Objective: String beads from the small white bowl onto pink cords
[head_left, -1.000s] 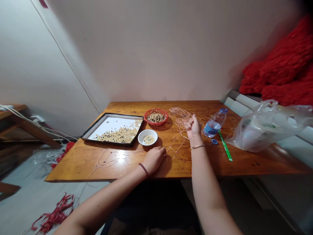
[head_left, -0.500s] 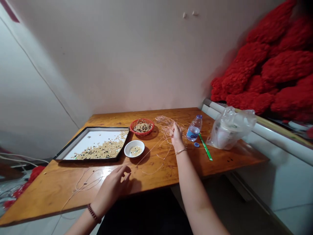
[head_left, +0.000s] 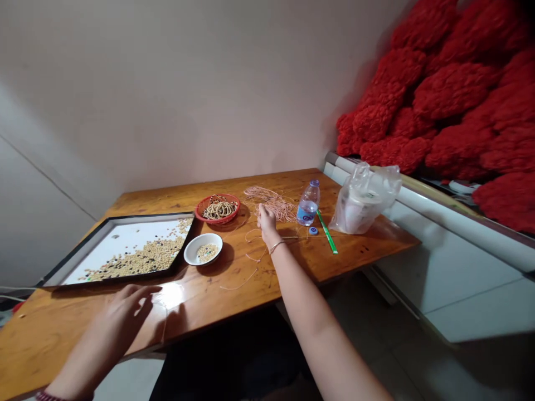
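My right hand [head_left: 264, 219] reaches across the wooden table [head_left: 334, 253], fingers closed on pale pink cord [head_left: 253, 234] that trails back from a loose pile of the same cord [head_left: 270, 200]. My left hand [head_left: 127, 307] hovers low over the table's near edge, fingers spread and a little blurred, with thin cord [head_left: 164, 317] just to its right; I cannot tell whether it touches it. A small white bowl of beads [head_left: 203, 249] sits between the hands. Left of it lies a black-rimmed tray [head_left: 104, 230] strewn with tan beads.
A red basket of beaded strings [head_left: 218, 208] stands behind the bowl. Right of the cord pile are a small water bottle [head_left: 308, 203], its blue cap [head_left: 313, 230], a green stick [head_left: 326, 232] and a clear plastic bag [head_left: 361, 199]. Red fluffy bundles [head_left: 443, 106] fill the right.
The view has swung right. My left hand slid left along the near edge and opened its fingers. My right hand stayed closed on the cord near the pile.
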